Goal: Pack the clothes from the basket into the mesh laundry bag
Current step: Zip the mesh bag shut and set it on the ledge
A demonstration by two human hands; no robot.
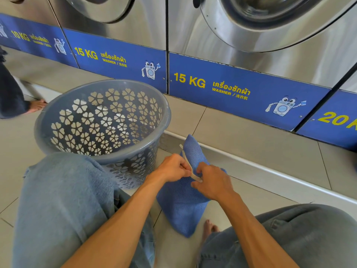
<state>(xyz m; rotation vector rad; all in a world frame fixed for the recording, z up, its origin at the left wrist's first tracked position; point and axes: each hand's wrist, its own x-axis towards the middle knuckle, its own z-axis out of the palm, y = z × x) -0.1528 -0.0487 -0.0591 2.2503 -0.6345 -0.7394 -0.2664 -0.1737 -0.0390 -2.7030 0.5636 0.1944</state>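
A blue mesh laundry bag lies bulging on the tiled floor between my knees. A white drawstring runs along its gathered neck. My left hand pinches the drawstring at the neck. Just to the right, my right hand grips the bag's mesh and the cord's lower end. To the left stands a grey plastic basket with flower-shaped holes; no clothes show inside it.
Steel washers with blue panels line the far side above a raised tiled step. My knees in grey trousers flank the bag, and a bare foot rests beside it. Another person's foot is at far left.
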